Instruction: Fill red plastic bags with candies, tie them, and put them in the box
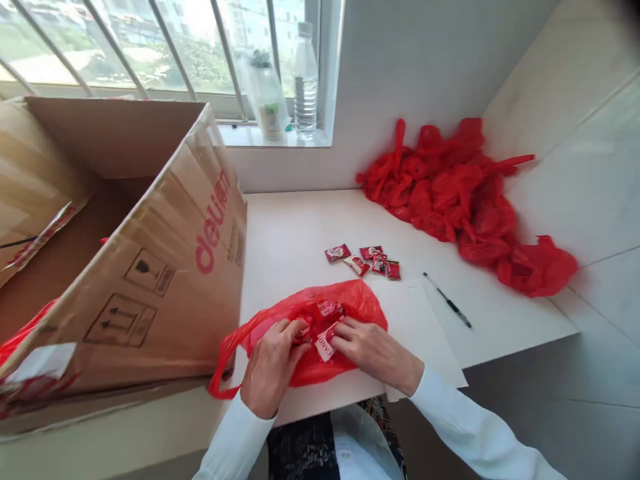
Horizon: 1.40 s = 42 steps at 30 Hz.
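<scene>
Both hands work at the near edge of the table (300, 233), over a red bag (353, 300) that lies flat there, its mouth turned toward the person. The left hand (273, 365) has its fingers curled and closed on the bag's rim, bunching the film. The right hand (367, 348) pinches a sachet (325, 347) between thumb and fingertips (white label, letters partly legible) at the bag's opening, touching the left fingertips. A second packet (330, 308) shows through the film just beyond it.

Five loose sachets (358, 265) lie in a small cluster farther back on the table, apart from the bag. A pen (447, 301) lies to their right, beside a paper sheet (425, 333) that overhangs the table edge. A heap (450, 193) of red bags sits in the far right corner against the wall. A large open box (165, 267) stands to the left, its side near the left hand. A bottle (305, 80) stands on the window sill.
</scene>
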### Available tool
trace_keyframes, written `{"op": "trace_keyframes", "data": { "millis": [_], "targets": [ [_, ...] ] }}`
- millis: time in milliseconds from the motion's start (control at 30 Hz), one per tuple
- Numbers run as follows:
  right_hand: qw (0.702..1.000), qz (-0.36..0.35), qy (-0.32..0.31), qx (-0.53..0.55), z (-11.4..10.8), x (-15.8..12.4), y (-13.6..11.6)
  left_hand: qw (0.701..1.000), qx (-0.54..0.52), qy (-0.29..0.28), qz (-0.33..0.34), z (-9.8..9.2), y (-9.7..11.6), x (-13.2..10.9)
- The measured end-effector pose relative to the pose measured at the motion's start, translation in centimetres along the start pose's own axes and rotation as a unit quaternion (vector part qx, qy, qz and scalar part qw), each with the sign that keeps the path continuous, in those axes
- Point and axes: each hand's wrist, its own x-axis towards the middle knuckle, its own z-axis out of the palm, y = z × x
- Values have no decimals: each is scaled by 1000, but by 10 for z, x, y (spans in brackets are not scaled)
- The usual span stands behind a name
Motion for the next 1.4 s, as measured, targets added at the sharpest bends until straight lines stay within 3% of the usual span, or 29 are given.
{"op": "trace_keyframes", "data": {
  "millis": [67, 133, 200, 267, 333, 400, 500, 633, 767, 867, 967, 1033, 1100, 1167, 1233, 1333, 1400],
  "targets": [
    [995, -2, 7, 102, -15, -2, 7, 1000, 2, 13, 2, 9, 0, 5],
    [978, 26, 62, 198, -35, -5, 26, 999, 17, 40, 15, 15, 3, 8],
    [963, 126, 120, 206, -53, -8, 59, 995, 39, 70, 59, 17, 7, 7],
    [948, 255, 136, 135, -60, -7, 104, 985, 63, 92, 132, 14, 11, 1],
    [938, 307, 126, 97, -53, 1, 149, 965, 92, 120, 214, 8, 11, -10],
    [939, 313, 111, 88, -39, 15, 182, 936, 123, 166, 284, -1, 9, -24],
    [953, 280, 74, 94, -13, 48, 202, 908, 146, 250, 302, -17, 7, -46],
    [964, 237, 20, 117, 13, 92, 190, 908, 170, 331, 193, -36, 10, -64],
    [955, 253, 31, 149, 14, 109, 175, 945, 112, 293, 91, -40, 13, -73],
    [945, 262, 86, 178, -13, 97, 154, 962, 52, 267, 23, -36, 16, -81],
    [939, 209, 100, 255, -53, 69, 113, 963, 15, 270, -20, -32, 18, -84],
    [925, 109, 37, 362, -72, 50, 74, 963, -3, 269, -31, -27, 15, -83],
    [922, 32, -28, 385, -75, 39, 35, 966, -15, 253, -45, -20, 8, -80],
    [942, 46, -42, 331, -62, 38, 4, 974, -13, 222, -55, -13, -3, -77],
    [966, 110, -23, 233, -41, 44, -13, 978, 0, 202, -58, -7, -15, -73],
    [974, 198, 27, 105, -19, 49, -14, 975, -1, 209, -71, -6, -24, -66],
    [973, 208, 63, 82, -18, 42, -6, 977, -22, 197, -76, -11, -22, -62]
  ]
}}
